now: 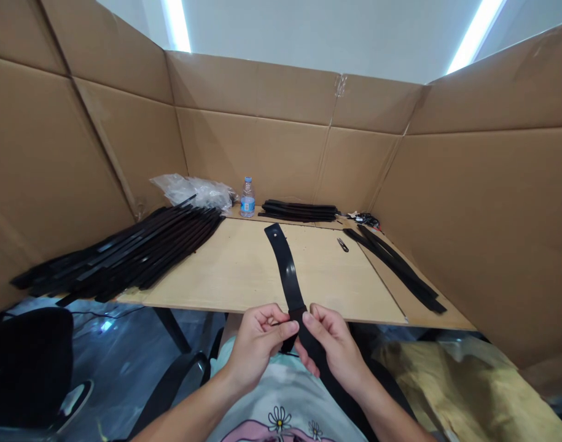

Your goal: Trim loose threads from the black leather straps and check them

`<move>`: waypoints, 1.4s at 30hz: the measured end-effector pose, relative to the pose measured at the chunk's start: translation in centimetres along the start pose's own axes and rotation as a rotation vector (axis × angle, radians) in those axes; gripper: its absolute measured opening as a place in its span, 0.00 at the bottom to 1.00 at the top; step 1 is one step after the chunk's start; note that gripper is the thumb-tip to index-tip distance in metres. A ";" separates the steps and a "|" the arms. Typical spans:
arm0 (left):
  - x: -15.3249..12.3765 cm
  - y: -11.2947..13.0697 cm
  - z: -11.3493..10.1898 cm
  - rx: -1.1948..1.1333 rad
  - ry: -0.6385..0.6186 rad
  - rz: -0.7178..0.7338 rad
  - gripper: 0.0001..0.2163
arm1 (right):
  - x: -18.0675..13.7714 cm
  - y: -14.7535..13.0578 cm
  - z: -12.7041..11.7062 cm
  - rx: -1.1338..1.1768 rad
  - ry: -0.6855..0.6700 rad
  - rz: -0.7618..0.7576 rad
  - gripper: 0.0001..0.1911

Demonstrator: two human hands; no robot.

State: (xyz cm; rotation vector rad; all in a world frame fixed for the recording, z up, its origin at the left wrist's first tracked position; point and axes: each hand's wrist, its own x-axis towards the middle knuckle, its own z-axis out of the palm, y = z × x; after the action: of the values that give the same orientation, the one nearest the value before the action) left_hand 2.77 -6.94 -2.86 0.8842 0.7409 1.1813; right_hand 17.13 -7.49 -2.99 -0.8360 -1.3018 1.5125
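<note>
A long black strap [287,273] runs from over the table down into my lap. Its upper part is smooth and shiny, with a small hole near the rounded far end. A darker, matte band meets the shiny part where my fingers are. My left hand [266,337] pinches the strap's left edge between thumb and fingers. On the opposite edge, my right hand [329,341] grips it with the thumb on top and fingers beneath. The lower length of the strap hangs past my right hand toward my lap.
Many black straps [137,252] lie piled at the left, beside clear plastic bags [198,193]. A water bottle [247,197] and a strap stack [301,210] stand at the back. Thread snips [343,245] and loose straps [395,267] lie right. Cardboard walls [257,135] surround the table.
</note>
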 end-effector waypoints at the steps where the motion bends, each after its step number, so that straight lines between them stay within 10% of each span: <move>1: -0.1 0.0 0.0 0.005 0.001 0.000 0.21 | 0.0 0.0 0.0 -0.010 0.009 0.005 0.23; 42: 0.5 -0.4 -0.6 0.023 -0.012 0.125 0.18 | 0.7 0.4 -0.8 0.178 -0.169 0.022 0.21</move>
State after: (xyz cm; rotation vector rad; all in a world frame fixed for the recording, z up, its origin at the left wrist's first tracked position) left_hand 2.57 -6.37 -3.53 0.9673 0.6990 1.2794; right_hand 17.54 -6.58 -3.48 -0.6210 -1.2590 1.7186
